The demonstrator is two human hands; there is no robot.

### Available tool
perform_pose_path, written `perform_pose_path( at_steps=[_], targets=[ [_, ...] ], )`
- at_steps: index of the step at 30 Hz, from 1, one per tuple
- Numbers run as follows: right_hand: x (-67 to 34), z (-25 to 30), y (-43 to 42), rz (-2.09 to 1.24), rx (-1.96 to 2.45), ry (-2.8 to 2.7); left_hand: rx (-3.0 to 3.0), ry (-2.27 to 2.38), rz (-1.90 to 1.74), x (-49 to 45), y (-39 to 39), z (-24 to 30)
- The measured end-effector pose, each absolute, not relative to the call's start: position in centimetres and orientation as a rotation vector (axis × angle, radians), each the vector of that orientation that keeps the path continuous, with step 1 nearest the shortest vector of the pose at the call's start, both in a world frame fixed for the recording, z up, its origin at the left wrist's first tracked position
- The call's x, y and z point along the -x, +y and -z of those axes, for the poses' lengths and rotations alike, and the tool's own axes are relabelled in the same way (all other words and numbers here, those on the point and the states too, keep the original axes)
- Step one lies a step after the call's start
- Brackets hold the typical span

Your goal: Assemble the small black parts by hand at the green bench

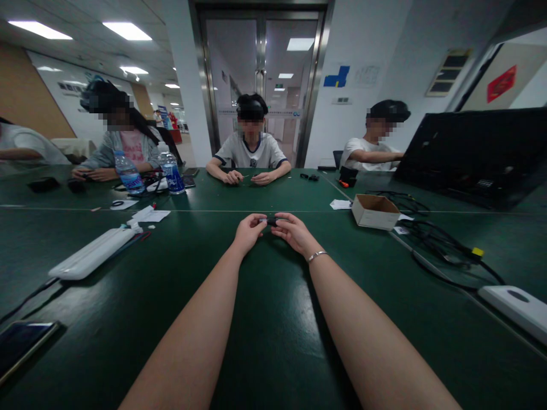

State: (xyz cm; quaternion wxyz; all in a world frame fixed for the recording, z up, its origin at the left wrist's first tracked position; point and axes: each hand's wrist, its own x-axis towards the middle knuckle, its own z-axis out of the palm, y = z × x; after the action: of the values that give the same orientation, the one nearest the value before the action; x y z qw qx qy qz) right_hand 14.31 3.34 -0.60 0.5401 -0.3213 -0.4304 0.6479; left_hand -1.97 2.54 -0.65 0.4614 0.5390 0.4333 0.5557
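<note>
Fingers of the left hand and right hand pinch opposite ends of a small black rod-like piece, its long axis running left to right over the green table, neither hand nearer. Farther off, rightward, stands an open cardboard box; a co-worker sits at the table's far edge.

Small dark object between left hand and right hand: fingers cover part, I cannot tell what it is. Both forearms cut by bottom edge. Phone and far-left person cut by left edge. White device, black monitor cut by right edge. Thin item at opposite person's hands: too small for me.
</note>
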Motion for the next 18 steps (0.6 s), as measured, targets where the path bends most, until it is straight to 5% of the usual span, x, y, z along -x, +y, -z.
perform_pose_path(
  at_steps=[18],
  targets=[
    [-14.26,0.74,3.24,-1.518,0.765,-1.059,-1.256,1.117,-1.309,1.88,2.97,0.69]
  ],
)
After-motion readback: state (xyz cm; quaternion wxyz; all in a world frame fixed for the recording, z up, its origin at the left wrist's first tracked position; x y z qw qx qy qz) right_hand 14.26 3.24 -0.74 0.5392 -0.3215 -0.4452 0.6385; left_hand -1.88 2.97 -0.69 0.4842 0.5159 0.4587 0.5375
